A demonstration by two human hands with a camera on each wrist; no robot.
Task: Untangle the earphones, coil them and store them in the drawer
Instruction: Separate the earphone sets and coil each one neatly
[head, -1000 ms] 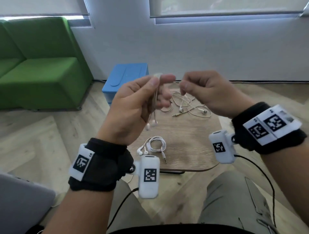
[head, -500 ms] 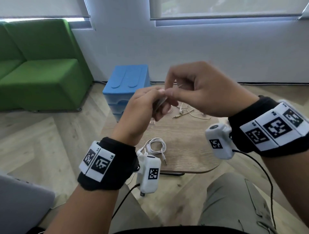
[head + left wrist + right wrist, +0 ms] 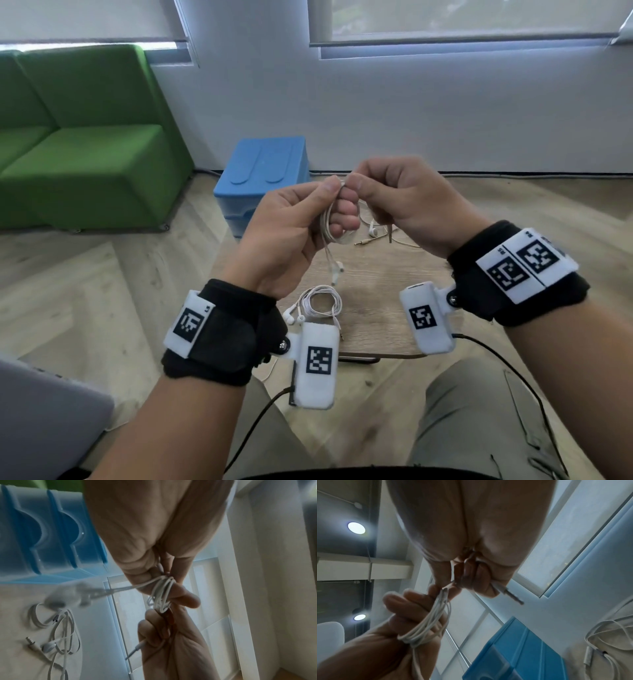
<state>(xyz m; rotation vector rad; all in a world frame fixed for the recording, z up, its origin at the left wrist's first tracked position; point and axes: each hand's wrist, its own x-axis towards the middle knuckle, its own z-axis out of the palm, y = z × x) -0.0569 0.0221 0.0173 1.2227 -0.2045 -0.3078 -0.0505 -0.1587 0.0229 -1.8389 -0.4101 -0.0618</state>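
Item: white earphones (image 3: 334,229), held above wooden table (image 3: 376,274), wound in several loops round fingers (image 3: 344,209) of left hand (image 3: 291,233); thumb pressed on loops. Plug end (image 3: 508,593) pinched in curled fingers of right hand (image 3: 407,202); short tail left unwound; buds hung below.
Done: one coiled set (image 3: 320,303) laid on table near edge.
Left: tangled set (image 3: 58,631) at far edge untouched; blue drawer unit (image 3: 263,178) beyond table, nothing seen stored.
Obscured: drawer fronts largely hidden by hands, open or closed cannot be told; dangling buds blurred.
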